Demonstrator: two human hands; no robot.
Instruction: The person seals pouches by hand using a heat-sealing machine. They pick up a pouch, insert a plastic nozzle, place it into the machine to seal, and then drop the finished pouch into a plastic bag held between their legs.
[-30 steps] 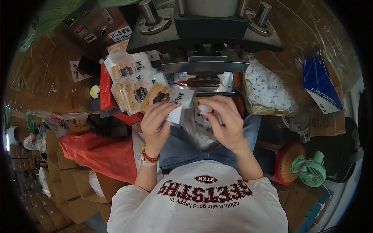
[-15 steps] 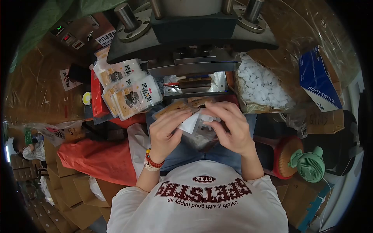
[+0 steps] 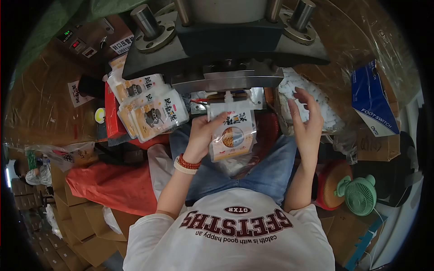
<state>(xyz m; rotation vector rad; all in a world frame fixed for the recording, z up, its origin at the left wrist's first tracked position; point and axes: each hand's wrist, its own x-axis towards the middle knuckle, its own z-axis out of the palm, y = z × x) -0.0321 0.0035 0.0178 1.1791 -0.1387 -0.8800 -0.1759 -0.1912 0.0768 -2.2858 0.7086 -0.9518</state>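
Note:
My left hand (image 3: 204,134) grips a printed spout pouch (image 3: 233,133) by its left side, the thumb flat on its front. The pouch hangs upright over my lap, its white spout (image 3: 229,96) at the top, right at the small jaw area beneath the press (image 3: 228,80). Over at the right, my right hand (image 3: 308,114) is raised with fingers apart and nothing between them. It overlaps the near left part of a box of small white plastic pieces (image 3: 328,113).
Printed pouches (image 3: 158,115) lie stacked left of the press beside a red box (image 3: 115,108). A control panel (image 3: 81,40) stands at the back left. To the right are a blue foot-switch box (image 3: 368,97) and a green fan (image 3: 360,198).
Both hands were together over my lap at a pouch top and a white spout. My left hand now holds the pouch up at the press; my right hand has moved right to the box.

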